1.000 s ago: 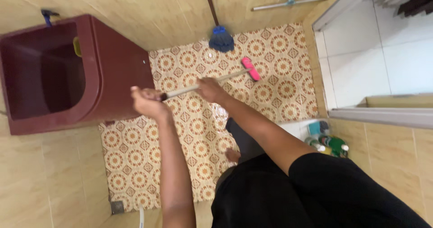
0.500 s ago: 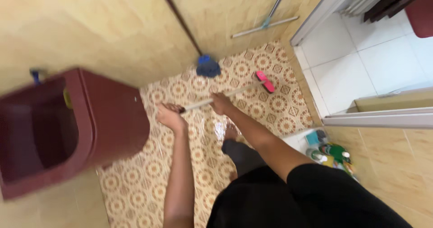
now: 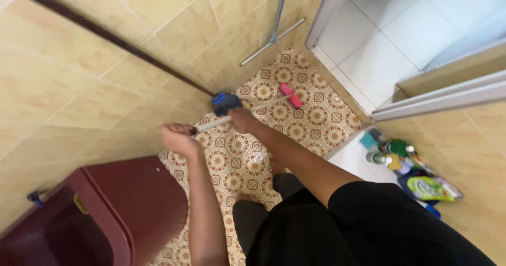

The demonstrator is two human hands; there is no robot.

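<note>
Gripping a long pale brush handle (image 3: 232, 117), both hands reach out over the patterned floor tiles (image 3: 311, 113). The left hand (image 3: 178, 138) sits at the near end of the handle, arm stretched straight forward from the bottom of the view, fingers closed round the dark end grip. The right hand (image 3: 243, 120) holds the handle farther along, fingers wrapped about it, forearm running back at a slant to a black sleeve. The handle slants away to a pink brush head (image 3: 291, 95) resting on the floor tiles near the doorway.

Just beyond the hands a blue mop head (image 3: 225, 102) lies against the foot of the tan tiled wall, its dark pole running up to the left. A squeegee (image 3: 273, 34) leans on the wall farther off. A dark red plastic bin (image 3: 132, 208) stands by the left arm. To the right, at the wall's foot, stands a cluster of cleaning bottles (image 3: 392, 153) in green, teal and yellow, with a green and yellow pouch (image 3: 429, 188) beside them.
</note>
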